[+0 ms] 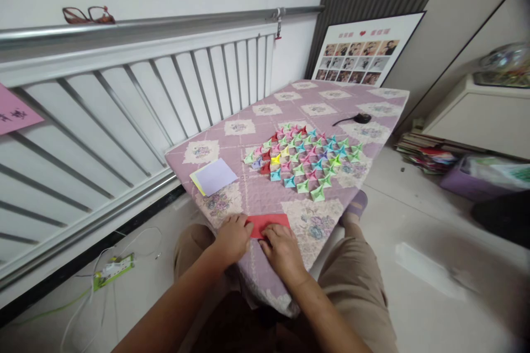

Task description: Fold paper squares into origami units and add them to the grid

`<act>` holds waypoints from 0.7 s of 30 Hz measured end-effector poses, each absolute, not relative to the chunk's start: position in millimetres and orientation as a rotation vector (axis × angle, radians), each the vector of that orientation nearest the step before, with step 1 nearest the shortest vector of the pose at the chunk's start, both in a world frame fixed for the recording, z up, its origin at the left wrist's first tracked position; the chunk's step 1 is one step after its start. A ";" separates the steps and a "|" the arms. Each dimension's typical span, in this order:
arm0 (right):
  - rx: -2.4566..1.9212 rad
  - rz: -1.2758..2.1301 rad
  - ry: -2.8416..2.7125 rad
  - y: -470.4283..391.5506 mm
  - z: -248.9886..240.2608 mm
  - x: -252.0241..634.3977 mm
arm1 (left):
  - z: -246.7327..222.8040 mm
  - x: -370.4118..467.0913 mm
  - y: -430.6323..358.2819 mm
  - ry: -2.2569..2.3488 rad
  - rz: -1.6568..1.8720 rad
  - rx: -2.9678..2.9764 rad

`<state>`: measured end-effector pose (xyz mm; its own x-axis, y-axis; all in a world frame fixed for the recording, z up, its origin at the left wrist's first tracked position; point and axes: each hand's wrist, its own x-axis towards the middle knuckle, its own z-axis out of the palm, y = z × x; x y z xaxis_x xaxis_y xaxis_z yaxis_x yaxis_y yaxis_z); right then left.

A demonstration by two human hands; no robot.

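L hand [232, 237] & R hand [284, 251] on red paper [257, 225], lower ctr of frame.
Fingers down on it, can't tell if pinching. Folded pcs [306, 159] mid-frame, paper stack [215, 177] left of ctr, all on floral tablecloth [256, 198].

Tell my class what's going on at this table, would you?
A person has both hands on a piece of red paper at the near end of a cloth-covered table: the left hand at its left end, the right hand towards its right. Just beyond lie paper sheets, lilac on top. Farther off stand many small, colourful folded paper pieces, in rows.
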<state>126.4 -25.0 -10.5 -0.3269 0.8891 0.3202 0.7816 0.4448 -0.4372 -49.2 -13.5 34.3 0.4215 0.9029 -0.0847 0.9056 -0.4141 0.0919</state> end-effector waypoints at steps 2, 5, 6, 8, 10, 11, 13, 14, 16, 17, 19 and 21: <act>-1.397 0.269 -2.183 -25.4 -9.7 126.2 | 34.7 -47.6 -11.5 1.645 -0.049 2.559; -1.384 0.256 -2.181 -25.9 -8.6 126.3 | 29.7 -47.8 -10.7 1.617 0.015 2.571; -1.376 0.256 -2.182 -26.1 -8.5 126.4 | 27.3 -48.0 -11.5 1.605 0.051 2.565; -1.356 0.256 -2.179 -26.8 -9.0 126.9 | 21.8 -47.5 -15.5 1.599 0.134 2.541; -1.343 0.248 -2.165 -28.1 -10.5 127.8 | 16.2 -45.4 -22.4 1.602 0.223 2.517; -1.338 0.241 -2.160 -28.9 -11.4 128.6 | 13.5 -43.8 -26.6 1.603 0.264 2.503; -1.334 0.231 -2.162 -30.9 -13.1 130.8 | 8.4 -40.5 -34.9 1.605 0.337 2.466; -1.334 0.230 -2.170 -31.8 -13.7 132.1 | 6.1 -39.2 -38.4 1.612 0.370 2.440; -1.335 0.231 -2.186 -33.5 -14.3 134.8 | 2.1 -37.8 -43.1 1.645 0.427 2.379; -1.337 0.233 -2.189 -34.1 -14.2 135.9 | 0.5 -37.9 -44.1 1.670 0.447 2.348; -1.344 0.244 -2.189 -34.9 -13.2 137.4 | -1.5 -39.4 -43.6 1.737 0.466 2.282; -1.366 0.263 -2.183 -35.3 -11.2 137.5 | -1.9 -41.4 -41.3 1.805 0.468 2.216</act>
